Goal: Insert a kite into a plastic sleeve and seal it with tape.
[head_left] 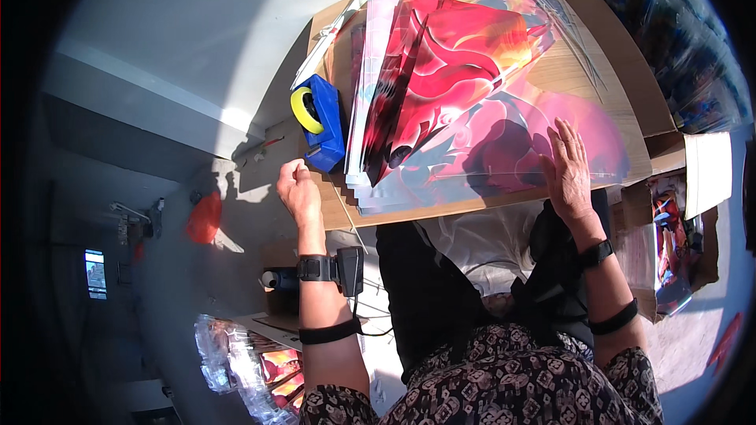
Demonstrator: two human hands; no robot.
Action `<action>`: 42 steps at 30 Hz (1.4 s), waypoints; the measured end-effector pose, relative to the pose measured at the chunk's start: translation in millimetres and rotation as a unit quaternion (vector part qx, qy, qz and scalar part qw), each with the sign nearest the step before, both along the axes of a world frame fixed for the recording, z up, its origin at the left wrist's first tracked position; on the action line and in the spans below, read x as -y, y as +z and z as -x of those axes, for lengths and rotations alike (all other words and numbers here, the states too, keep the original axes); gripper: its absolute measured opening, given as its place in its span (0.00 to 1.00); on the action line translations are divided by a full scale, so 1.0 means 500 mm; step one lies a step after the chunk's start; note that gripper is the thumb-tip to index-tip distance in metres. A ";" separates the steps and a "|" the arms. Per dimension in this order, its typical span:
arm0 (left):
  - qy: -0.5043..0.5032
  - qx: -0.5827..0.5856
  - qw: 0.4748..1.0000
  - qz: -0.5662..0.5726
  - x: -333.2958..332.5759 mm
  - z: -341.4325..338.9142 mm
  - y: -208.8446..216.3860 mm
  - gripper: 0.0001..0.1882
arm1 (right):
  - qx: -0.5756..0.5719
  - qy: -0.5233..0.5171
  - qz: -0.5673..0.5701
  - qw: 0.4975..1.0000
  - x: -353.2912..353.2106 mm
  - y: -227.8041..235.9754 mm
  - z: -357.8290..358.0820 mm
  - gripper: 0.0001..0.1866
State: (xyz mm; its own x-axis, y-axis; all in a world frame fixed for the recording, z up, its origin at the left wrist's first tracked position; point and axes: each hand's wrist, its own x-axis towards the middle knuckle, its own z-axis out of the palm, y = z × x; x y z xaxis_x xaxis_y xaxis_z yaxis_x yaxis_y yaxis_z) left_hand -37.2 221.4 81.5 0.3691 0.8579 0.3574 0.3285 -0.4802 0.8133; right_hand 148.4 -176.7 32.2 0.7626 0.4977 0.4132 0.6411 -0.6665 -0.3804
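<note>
Right hand (568, 173) over smooth, flat sheets (504, 179)

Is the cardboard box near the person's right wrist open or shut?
Open: the cardboard box is uncovered, and its colourful contents show inside.

Lettering, numbers, signs: none legible on the blue tape dispenser (334, 122) just beyond the left hand (299, 195), nor on the pink printed sheet (605, 140) at the right hand (568, 171).
</note>
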 end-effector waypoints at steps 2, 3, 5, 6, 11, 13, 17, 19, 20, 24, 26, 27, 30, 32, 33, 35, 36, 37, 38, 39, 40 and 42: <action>0.032 -0.025 0.997 0.072 -0.097 0.033 0.015 0.06 | 0.000 0.013 -0.002 1.000 -0.033 -0.006 0.000 0.27; 0.032 -0.024 0.997 0.072 -0.095 0.015 0.026 0.06 | 0.007 -0.007 0.003 1.000 -0.028 -0.025 -0.005 0.26; -0.004 -0.082 0.965 0.249 -0.057 -0.042 0.057 0.05 | 0.016 -0.055 0.031 0.998 -0.003 -0.057 -0.017 0.26; 0.000 -0.082 0.966 0.246 -0.054 -0.049 0.065 0.05 | 0.014 -0.052 0.028 0.998 -0.008 -0.056 -0.015 0.26; -0.002 -0.032 0.929 0.369 -0.067 -0.059 0.075 0.05 | 0.034 -0.056 0.016 0.998 -0.019 -0.040 -0.007 0.27; 0.006 0.000 0.919 0.394 -0.080 -0.056 0.063 0.06 | 0.025 -0.057 0.007 0.998 -0.022 -0.039 -0.005 0.27; -0.042 0.062 0.908 0.412 -0.079 -0.050 0.057 0.06 | 0.014 -0.059 0.003 0.998 -0.022 -0.033 -0.005 0.27; -0.051 0.085 0.904 0.416 -0.065 -0.042 0.045 0.07 | 0.015 -0.058 0.004 0.998 -0.022 -0.036 -0.004 0.27; -0.033 0.145 0.896 0.419 -0.056 -0.038 0.038 0.07 | 0.019 -0.061 0.009 0.998 -0.022 -0.037 -0.004 0.28; -0.054 0.252 0.876 0.408 -0.034 -0.012 0.011 0.08 | 0.022 -0.066 0.015 0.997 -0.019 -0.037 -0.005 0.28; -0.050 0.271 0.870 0.409 -0.027 -0.005 -0.004 0.09 | 0.021 -0.065 0.012 0.998 -0.020 -0.039 -0.005 0.28; -0.030 0.270 0.870 0.412 -0.015 -0.009 -0.009 0.08 | 0.019 -0.066 0.010 0.998 -0.020 -0.040 -0.005 0.27; 0.007 0.271 0.863 0.426 0.003 -0.017 -0.015 0.10 | 0.023 -0.070 0.007 0.997 -0.021 -0.044 -0.005 0.27; 0.009 0.259 0.802 0.538 -0.002 -0.018 -0.015 0.11 | 0.021 -0.069 0.010 0.997 -0.021 -0.042 -0.004 0.27; 0.010 0.262 0.777 0.573 -0.004 -0.021 -0.013 0.10 | 0.019 -0.069 0.013 0.997 -0.022 -0.039 -0.004 0.27; 0.022 0.236 0.767 0.597 -0.004 -0.028 -0.012 0.09 | 0.019 -0.069 0.012 0.997 -0.023 -0.038 -0.004 0.27; 0.033 0.209 0.755 0.620 -0.005 -0.031 -0.017 0.09 | 0.019 -0.070 0.011 0.997 -0.024 -0.038 -0.005 0.27; 0.032 0.204 0.784 0.585 -0.003 -0.027 -0.022 0.08 | 0.020 -0.069 0.009 0.997 -0.026 -0.038 -0.005 0.27; 0.050 0.224 0.823 0.519 0.000 -0.017 -0.027 0.10 | 0.020 -0.065 0.008 0.998 -0.028 -0.039 -0.004 0.27; 0.101 0.216 0.866 0.440 0.006 -0.023 -0.024 0.13 | 0.019 -0.066 0.011 0.998 -0.026 -0.043 -0.004 0.27; 0.148 0.204 0.898 0.360 0.024 -0.038 -0.010 0.15 | 0.018 -0.072 0.016 0.997 -0.018 -0.047 -0.007 0.27; 0.154 0.199 0.917 0.311 0.027 -0.044 0.010 0.14 | 0.020 -0.073 0.018 0.997 -0.014 -0.047 -0.008 0.27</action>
